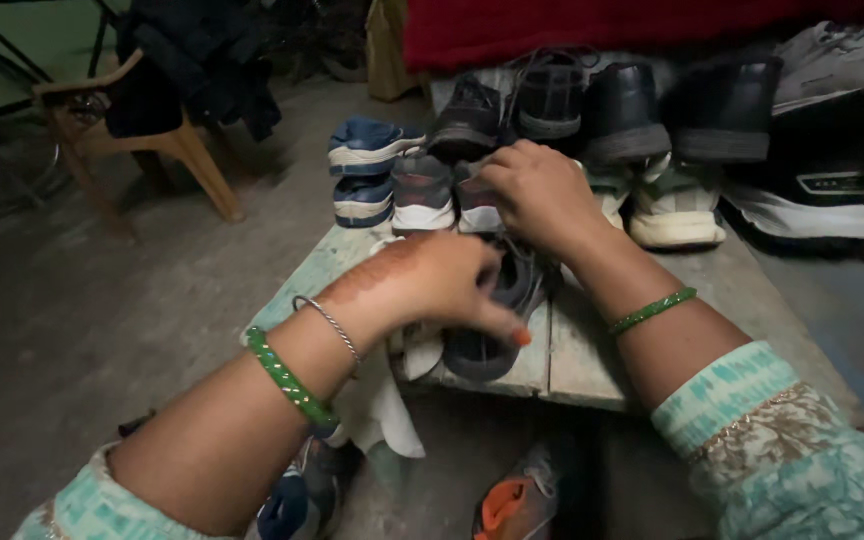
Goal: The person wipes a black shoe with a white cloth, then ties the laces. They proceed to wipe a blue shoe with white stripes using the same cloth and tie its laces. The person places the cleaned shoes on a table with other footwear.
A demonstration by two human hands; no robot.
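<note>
Dim room with a bare grey floor; a wooden chair [142,135] draped with dark clothing stands at upper left, and a red cloth [592,25] hangs along the top edge. At centre lies a low plank worktop [577,350] carrying a row of shoes [642,130], mostly dark or grey, lined up along its far side. A dark shoe [497,320] rests at the near edge of the worktop, apart from the row. The left hand [422,285] lies over this shoe, its fingers [497,325] curled together around the upper, clamped on it. The right hand [542,195] reaches to the far end of the same shoe; its fingers are bent under the palm and hidden, so their spread cannot be told. A white cloth [382,405] hangs from the worktop's near edge beneath the left wrist. As a judgement: one shoe is being handled, the row stands arranged, and more shoes [517,505] wait on the floor below.
</note>
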